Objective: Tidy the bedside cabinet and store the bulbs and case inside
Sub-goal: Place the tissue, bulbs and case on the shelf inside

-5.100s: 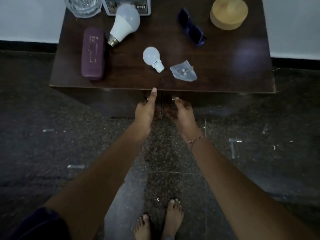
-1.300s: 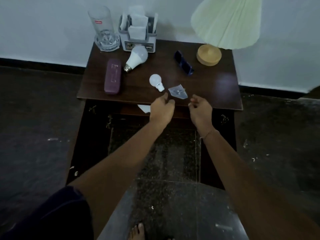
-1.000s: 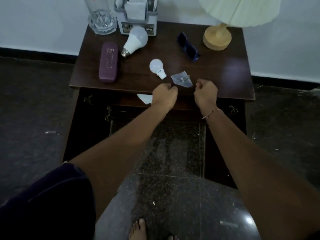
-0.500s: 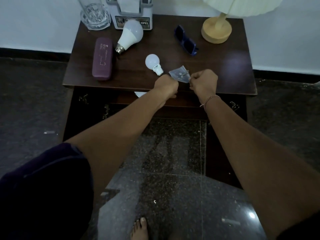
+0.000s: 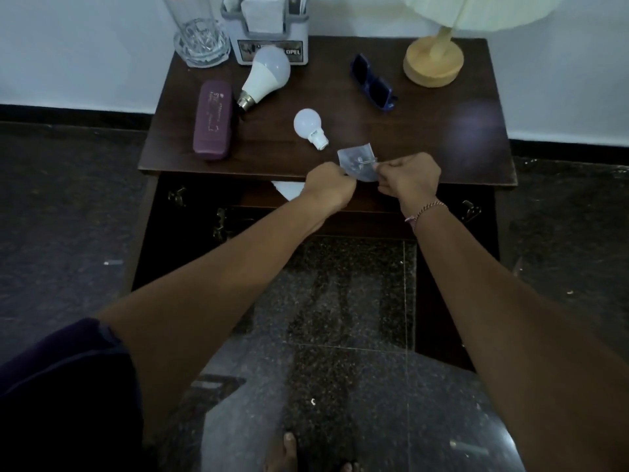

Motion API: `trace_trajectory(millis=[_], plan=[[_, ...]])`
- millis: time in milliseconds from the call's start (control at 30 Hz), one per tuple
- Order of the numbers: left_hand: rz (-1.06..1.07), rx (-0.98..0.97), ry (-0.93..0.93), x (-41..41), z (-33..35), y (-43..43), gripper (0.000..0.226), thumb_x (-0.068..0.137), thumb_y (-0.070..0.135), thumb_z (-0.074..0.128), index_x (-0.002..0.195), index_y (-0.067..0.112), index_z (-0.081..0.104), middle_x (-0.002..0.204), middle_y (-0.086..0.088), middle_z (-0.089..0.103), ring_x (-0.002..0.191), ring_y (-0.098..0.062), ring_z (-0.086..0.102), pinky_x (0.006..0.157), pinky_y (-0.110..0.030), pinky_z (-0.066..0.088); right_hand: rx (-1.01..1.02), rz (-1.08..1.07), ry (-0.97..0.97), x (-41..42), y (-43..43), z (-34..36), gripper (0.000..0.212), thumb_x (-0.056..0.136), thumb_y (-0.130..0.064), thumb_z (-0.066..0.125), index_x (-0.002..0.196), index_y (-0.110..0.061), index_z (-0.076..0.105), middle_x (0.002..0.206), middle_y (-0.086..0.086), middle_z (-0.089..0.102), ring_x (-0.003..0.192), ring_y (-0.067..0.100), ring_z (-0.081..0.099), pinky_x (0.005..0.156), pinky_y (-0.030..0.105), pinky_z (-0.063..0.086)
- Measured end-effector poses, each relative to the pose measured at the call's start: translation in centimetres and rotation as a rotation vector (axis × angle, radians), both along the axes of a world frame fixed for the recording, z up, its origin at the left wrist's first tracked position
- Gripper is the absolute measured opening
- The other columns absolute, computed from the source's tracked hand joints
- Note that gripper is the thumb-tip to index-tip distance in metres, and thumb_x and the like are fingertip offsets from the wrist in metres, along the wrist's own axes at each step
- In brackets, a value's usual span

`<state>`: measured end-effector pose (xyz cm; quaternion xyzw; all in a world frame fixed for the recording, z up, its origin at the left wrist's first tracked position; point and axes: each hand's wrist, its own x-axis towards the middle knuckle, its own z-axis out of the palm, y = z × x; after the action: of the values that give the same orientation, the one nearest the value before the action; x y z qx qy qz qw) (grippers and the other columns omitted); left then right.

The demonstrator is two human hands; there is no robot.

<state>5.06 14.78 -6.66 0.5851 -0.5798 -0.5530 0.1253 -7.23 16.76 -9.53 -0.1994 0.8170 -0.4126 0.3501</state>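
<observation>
On the dark wooden bedside cabinet (image 5: 442,144) lie a large white bulb (image 5: 264,76), a small white bulb (image 5: 308,128) and a purple case (image 5: 213,120). A small clear plastic pouch (image 5: 357,161) sits at the front edge. My right hand (image 5: 408,180) pinches the pouch's right side. My left hand (image 5: 328,185) is curled at the pouch's left corner; whether it holds the pouch is hidden. Both cabinet doors (image 5: 442,284) stand open below.
At the back stand a tall glass (image 5: 197,32), a grey holder with papers (image 5: 269,32) and a lamp with a wooden base (image 5: 433,64). Blue sunglasses (image 5: 372,84) lie near the lamp. A white paper (image 5: 289,189) shows inside the cabinet. My bare feet are on the dark stone floor.
The cabinet doors were shut five seconds ago and are open now. Both hands rose from below the front edge to the clear pouch, and my right hand took hold of it.
</observation>
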Motion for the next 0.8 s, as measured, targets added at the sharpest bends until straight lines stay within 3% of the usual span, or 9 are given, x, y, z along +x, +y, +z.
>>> trace_trajectory(millis=[200, 433, 700, 800], plan=[[0.156, -0.013, 0.113, 2.5, -0.6, 2.9, 0.026, 0.088, 0.008, 0.046, 0.064, 0.012, 0.056, 0.073, -0.007, 0.058, 0.081, -0.022, 0.06, 0.087, -0.041, 0.054, -0.121, 0.068, 0.044, 2.1, 3.4, -0.3, 0.026, 0.073, -0.025, 0.075, 0.05, -0.022, 0.061, 0.054, 0.0, 0.063, 0.051, 0.01, 0.059, 0.069, 0.035, 0.06], [0.256, -0.145, 0.25, 3.9, -6.6, 4.4, 0.028, 0.092, 0.011, 0.051, 0.065, 0.015, 0.059, 0.069, -0.003, 0.06, 0.069, -0.012, 0.061, 0.077, -0.028, 0.057, -0.321, 0.065, 0.162, 4.7, 6.8, -5.5, 0.019, 0.074, -0.021, 0.071, 0.058, -0.027, 0.063, 0.055, -0.005, 0.065, 0.052, 0.003, 0.064, 0.064, 0.024, 0.058], [0.238, -0.238, 0.222, 2.7, -16.5, 1.7, 0.018, 0.093, 0.006, 0.049, 0.078, 0.007, 0.061, 0.071, -0.007, 0.06, 0.067, -0.015, 0.061, 0.075, -0.029, 0.057, -0.351, 0.06, 0.078, 2.7, 2.9, -15.3, 0.01, 0.077, -0.014, 0.071, 0.068, -0.012, 0.067, 0.057, -0.001, 0.062, 0.047, 0.002, 0.059, 0.056, 0.017, 0.053], [0.231, -0.291, 0.199, 1.5, -18.4, -1.0, 0.016, 0.093, 0.003, 0.047, 0.086, 0.001, 0.062, 0.069, -0.007, 0.059, 0.066, -0.016, 0.06, 0.073, -0.03, 0.057, -0.343, 0.07, 0.155, 1.6, 0.0, -17.3, 0.016, 0.075, -0.015, 0.072, 0.061, -0.013, 0.065, 0.057, -0.001, 0.062, 0.052, 0.006, 0.059, 0.059, 0.021, 0.054]])
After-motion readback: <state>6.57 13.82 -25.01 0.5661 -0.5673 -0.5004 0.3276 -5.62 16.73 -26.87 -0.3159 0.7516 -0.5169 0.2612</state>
